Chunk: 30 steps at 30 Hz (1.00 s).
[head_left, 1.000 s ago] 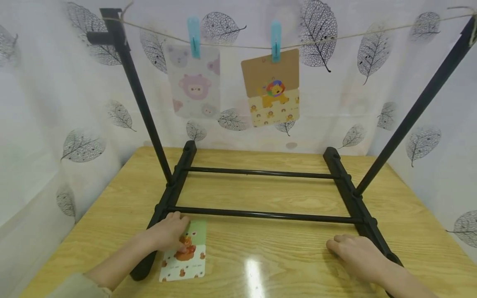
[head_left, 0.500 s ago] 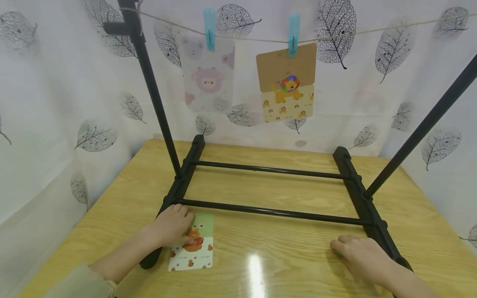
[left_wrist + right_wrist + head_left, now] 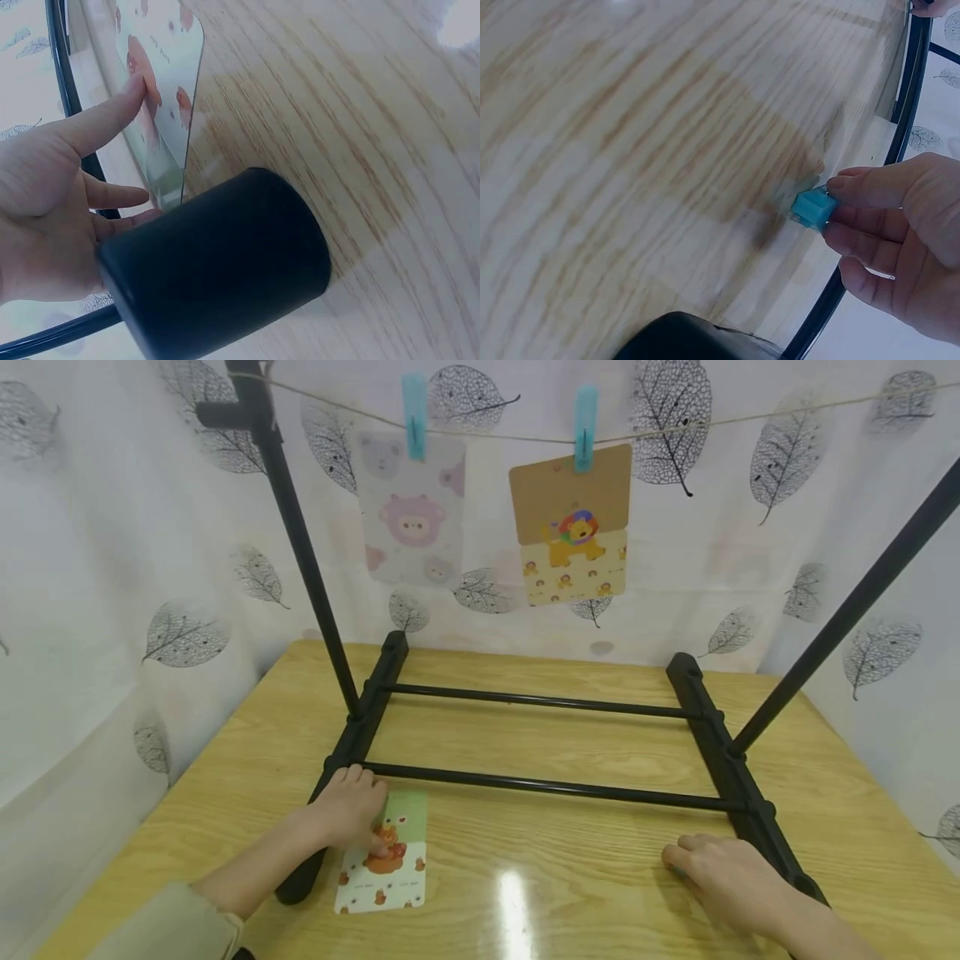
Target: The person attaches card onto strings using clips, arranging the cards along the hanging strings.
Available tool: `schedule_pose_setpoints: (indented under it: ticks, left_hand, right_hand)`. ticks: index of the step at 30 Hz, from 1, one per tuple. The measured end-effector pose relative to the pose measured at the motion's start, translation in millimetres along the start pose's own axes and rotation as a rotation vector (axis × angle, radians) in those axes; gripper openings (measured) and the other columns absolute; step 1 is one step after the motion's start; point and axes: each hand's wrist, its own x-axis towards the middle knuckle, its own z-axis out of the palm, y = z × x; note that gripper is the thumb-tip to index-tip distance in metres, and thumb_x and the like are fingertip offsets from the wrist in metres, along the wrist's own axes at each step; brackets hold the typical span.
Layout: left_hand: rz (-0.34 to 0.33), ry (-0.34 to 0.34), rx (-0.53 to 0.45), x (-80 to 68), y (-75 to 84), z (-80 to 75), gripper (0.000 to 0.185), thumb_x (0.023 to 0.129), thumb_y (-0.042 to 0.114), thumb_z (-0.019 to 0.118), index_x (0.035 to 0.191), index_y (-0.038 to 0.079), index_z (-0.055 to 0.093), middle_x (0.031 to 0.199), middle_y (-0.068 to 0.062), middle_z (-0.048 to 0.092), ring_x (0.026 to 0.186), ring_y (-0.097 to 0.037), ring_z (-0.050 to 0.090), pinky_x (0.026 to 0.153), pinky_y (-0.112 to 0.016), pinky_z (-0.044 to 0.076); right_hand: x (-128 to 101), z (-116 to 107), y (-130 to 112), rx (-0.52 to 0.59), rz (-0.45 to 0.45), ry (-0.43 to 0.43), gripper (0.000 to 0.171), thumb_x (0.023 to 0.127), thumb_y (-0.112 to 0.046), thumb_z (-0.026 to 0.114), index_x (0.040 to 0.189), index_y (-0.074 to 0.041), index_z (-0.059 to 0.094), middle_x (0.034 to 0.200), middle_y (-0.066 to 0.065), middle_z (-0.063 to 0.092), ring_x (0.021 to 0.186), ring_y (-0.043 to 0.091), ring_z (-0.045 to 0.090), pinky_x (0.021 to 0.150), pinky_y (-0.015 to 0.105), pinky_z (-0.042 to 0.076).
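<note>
In the head view, a green and white card with a bear picture (image 3: 401, 881) lies on the wooden table at the lower left. My left hand (image 3: 348, 810) holds it by its left side, the thumb on the printed face and the other fingers at the green end. A small teal clothespin (image 3: 814, 208) is pinched between thumb and fingers of my right hand (image 3: 720, 881), low over the table at the right; in the head view that hand hides most of it. Two cards, a pale one (image 3: 412, 547) and a brown lion one (image 3: 573, 568), hang from a string by blue clothespins.
A black frame stands on the table (image 3: 525, 743), with a left post (image 3: 303, 543), a right post (image 3: 847, 602) and low crossbars (image 3: 555, 787). The string (image 3: 495, 437) spans the top. A leaf-print curtain (image 3: 675, 552) hangs behind.
The head view has shifted, so the frame and hanging cards sit a little farther right and higher. Both hands keep nearly the same places on the table.
</note>
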Motion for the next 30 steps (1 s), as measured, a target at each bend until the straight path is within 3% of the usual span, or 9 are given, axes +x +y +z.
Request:
schedule_pose_setpoints:
  ticks: [13,20,24,30]
  left_hand:
    - [-0.044,-0.064,0.018,3.2,3.2,-3.3,0.094,0.054,0.061,0.079,0.114,-0.006,0.052,0.1,-0.017,0.05,0.094,-0.032,0.039,0.088,-0.048,0.03]
    - [-0.066,-0.057,0.012,3.4,6.7,-4.4,0.105,0.047,0.063,0.08,0.118,-0.006,0.045,0.11,-0.02,0.053,0.099,-0.036,0.044,0.09,-0.05,0.032]
    - [-0.06,-0.017,0.023,3.7,7.2,-4.0,0.085,0.053,0.056,0.082,0.11,0.001,0.049,0.102,-0.015,0.058,0.093,-0.032,0.05,0.083,-0.046,0.037]
    - [-0.01,0.123,0.079,1.0,7.4,-2.0,0.046,0.071,0.029,0.079,0.106,0.006,0.06,0.093,-0.009,0.06,0.087,-0.028,0.053,0.073,-0.044,0.04]
  right_hand:
    - [-0.4,2.4,1.7,-0.02,-0.042,0.061,0.026,0.066,-0.001,0.076,0.083,-0.015,0.062,0.073,-0.008,0.056,0.057,-0.002,0.039,0.044,0.019,0.033]
    - [-0.6,1.5,0.9,-0.007,-0.039,0.058,0.026,0.067,-0.001,0.076,0.084,-0.014,0.062,0.073,-0.007,0.056,0.057,-0.002,0.039,0.044,0.019,0.033]
    - [-0.6,0.9,0.6,-0.002,-0.031,0.042,0.026,0.067,-0.001,0.076,0.084,-0.014,0.062,0.073,-0.008,0.055,0.057,-0.002,0.037,0.045,0.019,0.033]
    - [-1.2,1.0,1.1,0.006,-0.031,0.034,0.025,0.068,-0.001,0.076,0.085,-0.014,0.062,0.074,-0.008,0.056,0.058,-0.002,0.039,0.046,0.019,0.034]
